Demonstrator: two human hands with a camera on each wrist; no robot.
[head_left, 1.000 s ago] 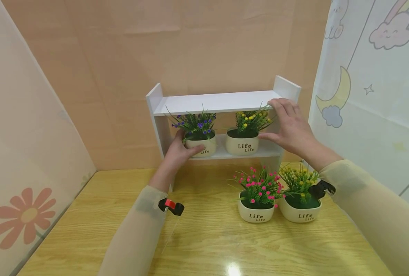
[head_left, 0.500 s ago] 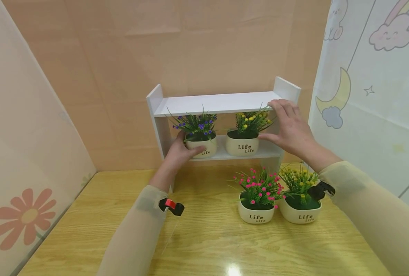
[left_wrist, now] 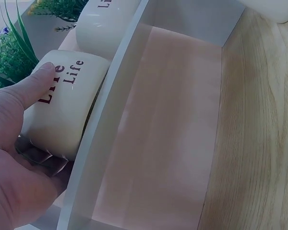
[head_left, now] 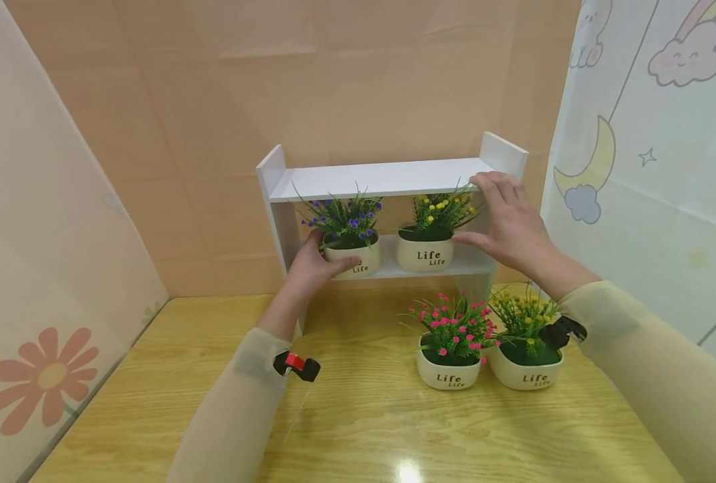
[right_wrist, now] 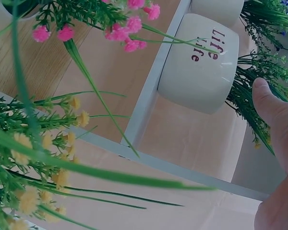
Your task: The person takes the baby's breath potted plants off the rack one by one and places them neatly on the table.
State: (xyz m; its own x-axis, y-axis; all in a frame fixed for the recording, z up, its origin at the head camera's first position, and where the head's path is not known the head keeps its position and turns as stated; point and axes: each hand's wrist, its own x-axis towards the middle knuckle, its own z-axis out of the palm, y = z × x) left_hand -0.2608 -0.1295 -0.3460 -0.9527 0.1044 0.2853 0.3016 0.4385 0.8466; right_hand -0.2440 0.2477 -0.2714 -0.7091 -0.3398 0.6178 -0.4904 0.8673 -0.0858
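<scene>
My left hand (head_left: 310, 268) grips a cream flowerpot (head_left: 365, 260) of purple flowers on the shelf unit's lower board, thumb across the "Life" lettering in front. In the left wrist view this pot (left_wrist: 79, 103) sits right at the board's front edge, its base slightly tilted; the fingers are partly hidden beneath and behind it. To its right stands a matching pot (head_left: 424, 255) with yellow flowers. My right hand (head_left: 515, 225) has its fingers at the upper board's front edge on the right. Its thumb (right_wrist: 266, 96) points toward the yellow-flowered plant, overlapping the leaves in the right wrist view.
The white shelf unit (head_left: 382, 180) stands on a wood-grain table (head_left: 358, 416) before a tan backdrop. On the table ahead of its right end are a pink-flowered pot (head_left: 448, 372) and another yellow-flowered pot (head_left: 523, 372). Patterned sheets (head_left: 653, 235) hang on both sides.
The purple-flowered pot has shifted very slightly right and toward the board's front edge with my left hand. My right hand and the other pots have stayed in place.
</scene>
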